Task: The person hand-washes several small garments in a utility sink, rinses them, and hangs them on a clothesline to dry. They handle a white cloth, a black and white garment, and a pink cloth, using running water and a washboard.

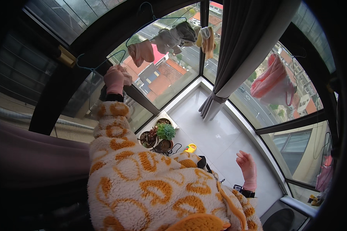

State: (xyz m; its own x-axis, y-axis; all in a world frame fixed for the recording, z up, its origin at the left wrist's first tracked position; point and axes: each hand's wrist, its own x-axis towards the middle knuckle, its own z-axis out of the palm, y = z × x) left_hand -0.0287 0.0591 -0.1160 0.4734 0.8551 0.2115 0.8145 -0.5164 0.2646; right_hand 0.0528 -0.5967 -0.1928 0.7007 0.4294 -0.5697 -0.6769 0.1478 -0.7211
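Raised at the upper left, my left hand [115,80] is closed on a small pale piece of cloth [126,76], just below a teal wire hanger [89,69]. The fingers hide part of the cloth, so its kind is unclear. Farther along hang a pair of pale pink socks [141,52], grey socks [168,41] and beige and yellowish ones [207,40] on wire hangers. My right hand [247,169] is low on the right, over the floor, its fingers loosely bent and apart with nothing in them.
Potted succulents [165,131] stand in the floor corner, close to a yellow shoe [190,148]. A tied grey curtain [235,50] hangs between the windows. Pink-and-white laundry [273,82] hangs at the right. Glass panes surround the white tiled floor [216,134].
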